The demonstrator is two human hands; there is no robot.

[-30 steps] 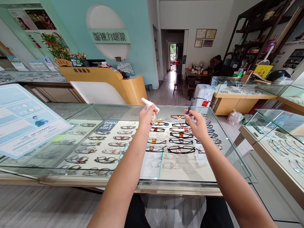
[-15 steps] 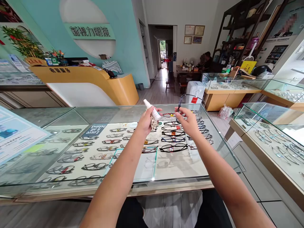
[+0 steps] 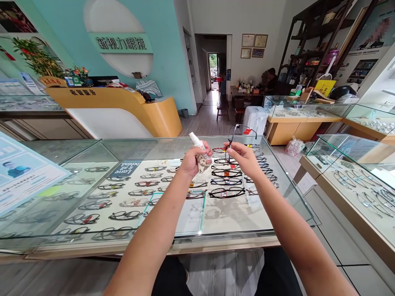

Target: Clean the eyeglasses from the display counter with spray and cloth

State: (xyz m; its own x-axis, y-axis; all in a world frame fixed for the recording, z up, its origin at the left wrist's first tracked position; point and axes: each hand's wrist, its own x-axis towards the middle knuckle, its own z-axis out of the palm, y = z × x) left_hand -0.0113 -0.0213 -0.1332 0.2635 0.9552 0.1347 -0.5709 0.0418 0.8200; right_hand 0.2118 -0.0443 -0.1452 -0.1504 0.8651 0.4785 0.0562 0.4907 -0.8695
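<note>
My left hand (image 3: 190, 162) is closed around a small white spray bottle (image 3: 195, 139), whose capped top points up and to the left. A crumpled patterned cloth (image 3: 202, 162) is bunched in the same hand, under the bottle. Between the thumb and fingers of my right hand (image 3: 243, 158) is a pair of dark-framed eyeglasses (image 3: 230, 140), held up with the temples spread toward the right. Both hands are above the glass display case (image 3: 222, 222), a short gap apart.
Rows of eyeglasses (image 3: 226, 192) lie in and on the case. A printed sign (image 3: 24, 172) stands at the left. Another glass case (image 3: 364, 181) is on the right. Beyond are a yellow counter (image 3: 163, 117), a wrapped suitcase (image 3: 254, 119) and a seated person (image 3: 271, 82).
The eyeglasses have turned in my right hand and moved slightly left. My left fingers now cover more of the bottle. The whole view has shifted a little.
</note>
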